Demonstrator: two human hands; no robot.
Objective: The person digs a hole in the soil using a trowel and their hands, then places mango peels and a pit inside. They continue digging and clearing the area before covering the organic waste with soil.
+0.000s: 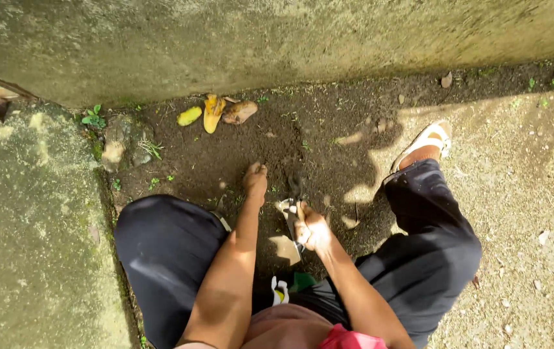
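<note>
You are squatting over a patch of dark bare soil [303, 139], knees in dark trousers spread to either side. Nearest you, a small white-and-green object [281, 291] lies on the ground between your legs; its kind cannot be told. Your right hand [312, 229] is wrapped in a fist around the pale handle of a short hand tool with a dark metal end [294, 210]. The tool sits between your two hands, its long axis running roughly away from you, and the dark end points forward and down into the soil just beyond the fist. Your left hand [255, 181] is just left of the tool and a little further out, fingers curled together with the tips pressed to the earth; whether they pinch anything cannot be told. Judged from the surface, the work is at an early stage: the soil at the tool tip looks only slightly disturbed, no hole or pile shows, and small green weeds [151, 148] remain nearby. Your right foot in a white sandal [427, 141] rests further out. Beyond, yellow and brown fruit peels [215, 111] lie at the foot of a mossy grey concrete wall [277, 39].
</note>
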